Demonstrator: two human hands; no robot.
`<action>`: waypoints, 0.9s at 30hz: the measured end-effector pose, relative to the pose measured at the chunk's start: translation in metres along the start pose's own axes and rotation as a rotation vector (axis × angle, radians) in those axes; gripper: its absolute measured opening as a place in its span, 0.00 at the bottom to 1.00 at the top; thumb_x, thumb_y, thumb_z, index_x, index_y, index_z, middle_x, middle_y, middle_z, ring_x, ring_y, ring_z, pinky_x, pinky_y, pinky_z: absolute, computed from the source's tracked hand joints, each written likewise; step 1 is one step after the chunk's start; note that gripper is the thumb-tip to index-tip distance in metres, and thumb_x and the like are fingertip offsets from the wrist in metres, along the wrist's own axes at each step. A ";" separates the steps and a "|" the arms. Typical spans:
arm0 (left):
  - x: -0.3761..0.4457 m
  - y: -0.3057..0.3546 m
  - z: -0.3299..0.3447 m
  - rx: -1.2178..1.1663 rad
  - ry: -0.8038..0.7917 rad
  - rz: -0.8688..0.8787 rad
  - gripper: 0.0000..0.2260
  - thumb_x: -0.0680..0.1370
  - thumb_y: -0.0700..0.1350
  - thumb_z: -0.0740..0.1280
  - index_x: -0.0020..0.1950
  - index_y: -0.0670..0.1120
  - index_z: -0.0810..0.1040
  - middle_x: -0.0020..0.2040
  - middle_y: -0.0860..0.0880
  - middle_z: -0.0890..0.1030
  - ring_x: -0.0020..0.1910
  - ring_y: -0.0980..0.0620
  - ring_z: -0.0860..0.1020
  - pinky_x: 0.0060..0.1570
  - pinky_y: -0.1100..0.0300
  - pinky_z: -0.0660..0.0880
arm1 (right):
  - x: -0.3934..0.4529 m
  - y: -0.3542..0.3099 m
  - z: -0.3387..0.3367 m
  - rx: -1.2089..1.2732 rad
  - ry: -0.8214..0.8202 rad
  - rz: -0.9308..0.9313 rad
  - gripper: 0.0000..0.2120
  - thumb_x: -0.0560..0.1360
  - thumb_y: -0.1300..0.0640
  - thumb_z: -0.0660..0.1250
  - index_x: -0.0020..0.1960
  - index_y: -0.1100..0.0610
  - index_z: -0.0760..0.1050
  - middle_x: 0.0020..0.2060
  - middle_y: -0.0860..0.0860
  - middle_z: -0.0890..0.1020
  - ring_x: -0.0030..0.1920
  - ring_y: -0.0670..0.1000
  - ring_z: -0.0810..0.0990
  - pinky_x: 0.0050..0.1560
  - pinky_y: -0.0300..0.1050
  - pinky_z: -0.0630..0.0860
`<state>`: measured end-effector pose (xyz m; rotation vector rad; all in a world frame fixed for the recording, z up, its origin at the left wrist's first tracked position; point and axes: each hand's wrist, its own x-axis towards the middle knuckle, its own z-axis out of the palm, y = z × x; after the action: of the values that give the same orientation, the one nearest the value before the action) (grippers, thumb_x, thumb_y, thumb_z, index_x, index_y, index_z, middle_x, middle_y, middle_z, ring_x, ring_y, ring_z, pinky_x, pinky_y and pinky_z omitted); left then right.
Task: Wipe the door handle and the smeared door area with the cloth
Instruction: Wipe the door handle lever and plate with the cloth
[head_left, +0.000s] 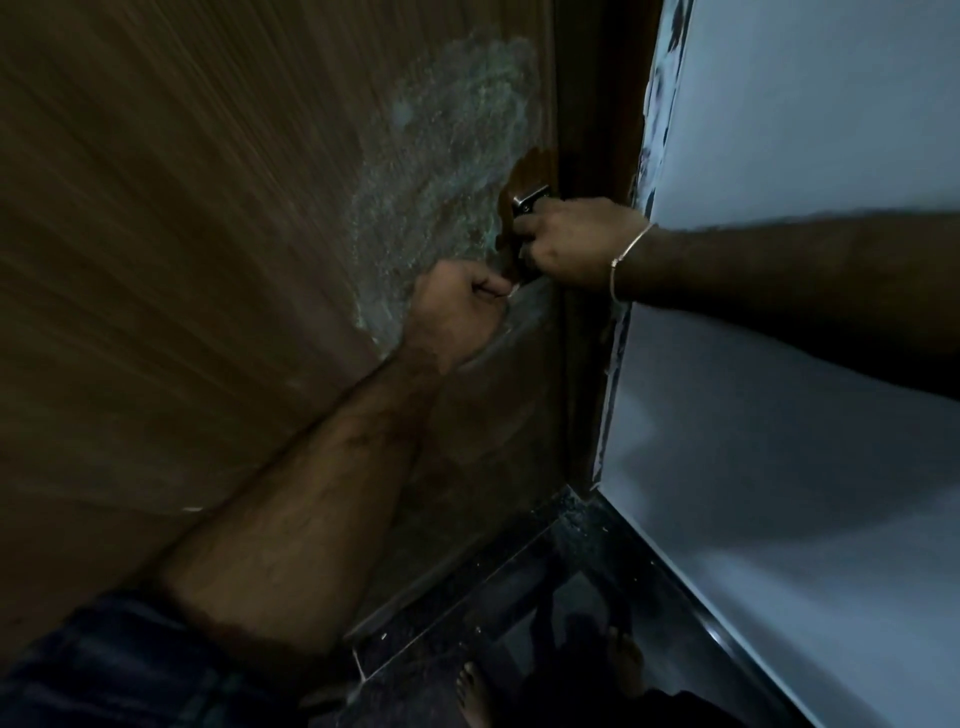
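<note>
A whitish smear (447, 171) spreads over the brown wooden door (182, 260), left of the metal door handle (530, 200) near the door's right edge. A dark brown cloth (527, 169) lies around the handle and hangs down past it. My right hand (566, 244), with a thin bracelet on the wrist, is closed over the cloth and the handle; only the handle's top end shows. My left hand (457, 306) is a fist just below and left of the handle, and its thumb and finger pinch the cloth's lower end.
A dark door frame (587, 364) runs beside a white wall (779, 441) on the right. Below lies a dark glossy floor (519, 597) with a raised threshold. My bare feet (475, 696) stand close to the door's foot.
</note>
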<state>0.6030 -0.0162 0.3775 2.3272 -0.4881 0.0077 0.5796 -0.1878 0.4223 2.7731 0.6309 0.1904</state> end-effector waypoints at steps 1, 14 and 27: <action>0.000 0.000 0.000 -0.003 0.000 0.004 0.06 0.73 0.39 0.73 0.46 0.48 0.86 0.40 0.54 0.84 0.39 0.59 0.80 0.46 0.61 0.80 | 0.000 0.005 -0.001 0.050 0.010 0.041 0.15 0.80 0.60 0.55 0.57 0.64 0.78 0.59 0.60 0.75 0.57 0.62 0.75 0.47 0.57 0.78; -0.004 0.003 -0.005 -0.019 -0.015 0.031 0.05 0.73 0.40 0.71 0.44 0.48 0.86 0.36 0.57 0.82 0.35 0.61 0.78 0.41 0.65 0.77 | -0.009 -0.003 0.028 0.356 0.262 0.325 0.14 0.76 0.64 0.62 0.60 0.61 0.78 0.58 0.59 0.77 0.57 0.61 0.77 0.58 0.54 0.75; 0.000 -0.010 0.002 0.021 -0.006 0.179 0.05 0.74 0.41 0.72 0.41 0.52 0.83 0.32 0.58 0.81 0.31 0.68 0.77 0.28 0.77 0.71 | 0.023 -0.094 0.097 1.630 1.174 1.506 0.11 0.76 0.65 0.66 0.57 0.61 0.80 0.51 0.51 0.83 0.48 0.47 0.81 0.51 0.34 0.79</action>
<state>0.6063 -0.0108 0.3690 2.2974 -0.7010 0.0915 0.5811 -0.1210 0.3032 3.0831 -2.3938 2.5240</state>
